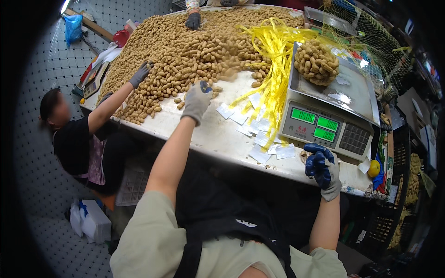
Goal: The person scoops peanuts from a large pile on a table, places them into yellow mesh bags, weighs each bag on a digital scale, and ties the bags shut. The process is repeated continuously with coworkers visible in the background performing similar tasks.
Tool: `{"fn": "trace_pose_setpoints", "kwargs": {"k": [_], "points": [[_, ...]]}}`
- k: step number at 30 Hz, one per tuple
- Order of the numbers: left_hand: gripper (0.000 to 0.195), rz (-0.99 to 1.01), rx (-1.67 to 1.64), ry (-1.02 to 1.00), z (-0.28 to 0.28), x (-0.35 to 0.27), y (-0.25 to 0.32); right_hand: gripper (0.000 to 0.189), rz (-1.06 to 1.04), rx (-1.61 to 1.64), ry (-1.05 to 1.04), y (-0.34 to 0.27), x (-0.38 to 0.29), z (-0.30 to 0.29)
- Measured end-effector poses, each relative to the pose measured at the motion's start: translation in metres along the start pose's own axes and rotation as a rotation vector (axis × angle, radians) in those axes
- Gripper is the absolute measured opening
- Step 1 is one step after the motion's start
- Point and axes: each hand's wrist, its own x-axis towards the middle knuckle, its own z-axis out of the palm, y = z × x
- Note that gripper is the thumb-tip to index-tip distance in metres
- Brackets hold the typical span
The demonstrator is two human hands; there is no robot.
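Note:
My left hand (pixel 197 101), in a grey glove with blue coating, is at the near edge of a large heap of unshelled peanuts (pixel 180 62). Its palm faces away, so whether it holds any peanuts is hidden. My right hand (pixel 323 170), gloved alike, hovers at the table's front edge, fingers curled and the blue palm side showing. Nothing can be made out in its fingers. Just beyond it stands a digital scale (pixel 323 128) with lit green displays. A round net bag of peanuts (pixel 316 62) rests on the scale's metal pan (pixel 354 87).
Yellow mesh strips (pixel 274 62) with white paper tags (pixel 260 139) lie left of the scale. A co-worker's gloved hand (pixel 140 74) touches the heap at left; another person's glove (pixel 193 21) is at the back. Black crates (pixel 382 222) stand at right, near an orange fruit (pixel 374 169).

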Motion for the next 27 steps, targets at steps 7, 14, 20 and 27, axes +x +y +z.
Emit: {"fn": "trace_pose_setpoints", "kwargs": {"k": [7, 14, 20, 27], "points": [[0.061, -0.07, 0.487, 0.081, 0.044, 0.038, 0.03, 0.056, 0.056, 0.012, 0.061, 0.0, 0.001, -0.009], [0.032, 0.137, 0.379, 0.201, 0.042, 0.016, 0.043, 0.064, 0.011, -0.037, -0.031, -0.003, 0.0, -0.007], [0.043, 0.001, -0.015, 0.452, 0.053, 0.021, 0.0, 0.036, -0.001, 0.065, 0.001, -0.001, -0.003, -0.01], [0.013, -0.458, -2.009, -0.032, -0.033, 0.013, 0.053, 0.048, -0.542, -0.001, 0.304, -0.081, -0.006, -0.007]]}}
